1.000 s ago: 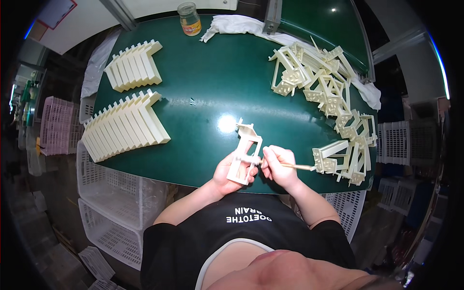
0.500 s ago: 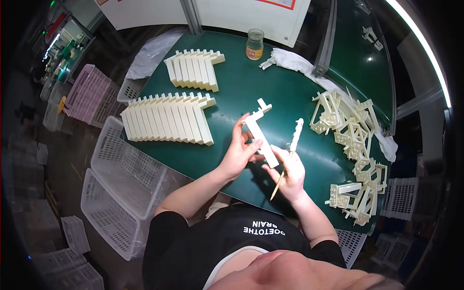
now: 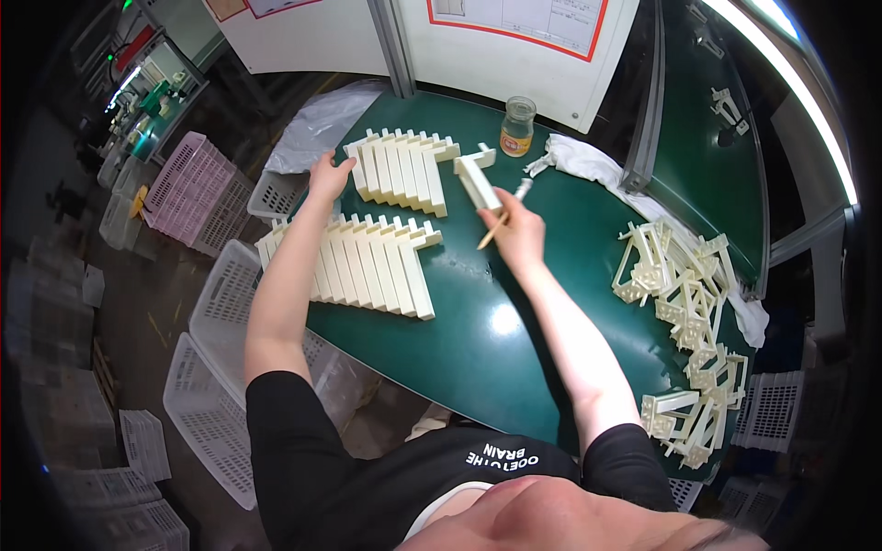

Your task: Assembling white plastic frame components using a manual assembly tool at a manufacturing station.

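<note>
My left hand (image 3: 329, 176) is at the left end of the far row of cream plastic parts (image 3: 400, 174). Its thumb and fingers are apart, with the thumb against or close to the end part. In my right hand (image 3: 519, 231) is a single cream L-shaped plastic part (image 3: 476, 184), at the right end of that row. The same hand also holds a thin wooden stick (image 3: 491, 231) with a white wrapped end (image 3: 524, 189). My left forearm partly covers the nearer row of similar parts (image 3: 377, 271).
A glass jar (image 3: 517, 127) and a white cloth (image 3: 583, 158) stand toward the back of the green table (image 3: 487, 367). Tangled cream frames (image 3: 684, 303) lie along the right edge. White crates (image 3: 216, 395) and a pink crate (image 3: 197, 188) are at the left.
My left hand has let go of the L-shaped part and reached far left to the far row. My right hand has carried the part and stick forward, beside the row's right end.
</note>
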Demonstrator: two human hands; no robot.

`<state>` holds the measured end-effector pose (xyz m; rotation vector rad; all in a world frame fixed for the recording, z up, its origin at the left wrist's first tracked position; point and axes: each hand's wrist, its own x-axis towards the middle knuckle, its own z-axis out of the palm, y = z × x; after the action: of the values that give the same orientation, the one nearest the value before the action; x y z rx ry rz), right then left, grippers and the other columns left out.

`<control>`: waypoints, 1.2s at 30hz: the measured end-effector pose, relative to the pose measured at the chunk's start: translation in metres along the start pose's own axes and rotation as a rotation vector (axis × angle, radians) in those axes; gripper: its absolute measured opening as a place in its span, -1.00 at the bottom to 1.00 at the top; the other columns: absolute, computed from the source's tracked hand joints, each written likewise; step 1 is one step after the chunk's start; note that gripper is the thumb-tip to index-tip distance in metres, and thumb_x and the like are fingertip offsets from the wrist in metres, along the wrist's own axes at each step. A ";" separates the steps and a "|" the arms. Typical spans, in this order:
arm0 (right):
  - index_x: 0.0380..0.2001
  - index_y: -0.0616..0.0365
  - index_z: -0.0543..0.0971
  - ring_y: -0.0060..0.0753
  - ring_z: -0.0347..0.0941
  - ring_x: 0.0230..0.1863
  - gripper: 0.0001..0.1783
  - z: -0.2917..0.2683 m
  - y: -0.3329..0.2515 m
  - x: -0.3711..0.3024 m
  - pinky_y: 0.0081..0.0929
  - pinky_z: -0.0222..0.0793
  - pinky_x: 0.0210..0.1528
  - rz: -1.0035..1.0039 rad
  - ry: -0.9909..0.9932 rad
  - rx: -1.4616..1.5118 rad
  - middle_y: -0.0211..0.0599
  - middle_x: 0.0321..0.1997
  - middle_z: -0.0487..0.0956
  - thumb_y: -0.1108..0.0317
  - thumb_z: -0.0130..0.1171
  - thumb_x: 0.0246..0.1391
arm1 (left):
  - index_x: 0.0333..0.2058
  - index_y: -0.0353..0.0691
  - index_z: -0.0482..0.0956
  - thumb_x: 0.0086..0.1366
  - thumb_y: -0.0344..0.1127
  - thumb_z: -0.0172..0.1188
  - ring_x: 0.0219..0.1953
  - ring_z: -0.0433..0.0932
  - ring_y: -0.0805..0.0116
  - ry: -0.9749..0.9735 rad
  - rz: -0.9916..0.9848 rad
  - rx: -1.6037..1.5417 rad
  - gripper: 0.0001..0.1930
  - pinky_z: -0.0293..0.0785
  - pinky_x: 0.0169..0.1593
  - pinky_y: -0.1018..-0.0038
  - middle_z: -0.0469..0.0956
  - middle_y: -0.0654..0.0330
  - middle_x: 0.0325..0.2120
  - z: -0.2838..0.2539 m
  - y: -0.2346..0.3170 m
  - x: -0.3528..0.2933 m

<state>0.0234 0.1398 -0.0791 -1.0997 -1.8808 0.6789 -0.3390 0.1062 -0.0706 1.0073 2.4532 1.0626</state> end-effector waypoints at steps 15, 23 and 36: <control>0.04 0.12 0.49 -0.11 0.58 -0.47 -0.40 0.044 -0.005 0.015 -0.27 0.48 -0.41 -0.188 -0.085 -0.120 -0.12 -0.49 0.61 0.23 0.38 -0.12 | 0.34 -0.02 0.11 0.35 -0.36 0.02 -0.12 0.54 0.39 -0.403 -0.172 -0.456 -0.40 0.48 -0.11 0.42 0.52 0.19 -0.02 0.015 0.047 -0.027; 0.06 0.15 0.52 -0.23 0.44 -0.50 -0.37 -0.135 -0.067 -0.054 -0.41 0.41 -0.41 -0.402 0.168 -0.398 -0.20 -0.44 0.55 0.22 0.42 -0.14 | 0.29 -0.22 0.16 0.39 -0.41 -0.10 0.09 0.46 0.40 -0.567 0.061 -1.046 -0.51 0.42 0.10 0.44 0.41 0.20 0.12 0.015 0.143 -0.173; -0.04 0.34 0.55 -0.31 0.35 -0.54 -0.36 -0.228 -0.058 -0.213 -0.53 0.30 -0.48 -0.428 0.081 -0.436 -0.12 -0.26 0.65 0.27 0.46 -0.23 | 0.30 -0.29 0.11 0.44 -0.33 -0.18 0.15 0.39 0.40 -0.751 -0.196 -1.241 -0.51 0.31 0.20 0.46 0.36 0.15 0.15 0.118 0.113 -0.353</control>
<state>0.2521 -0.0656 -0.0018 -0.9145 -2.1547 -0.0211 0.0277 -0.0238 -0.0756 0.5257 0.9316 1.4288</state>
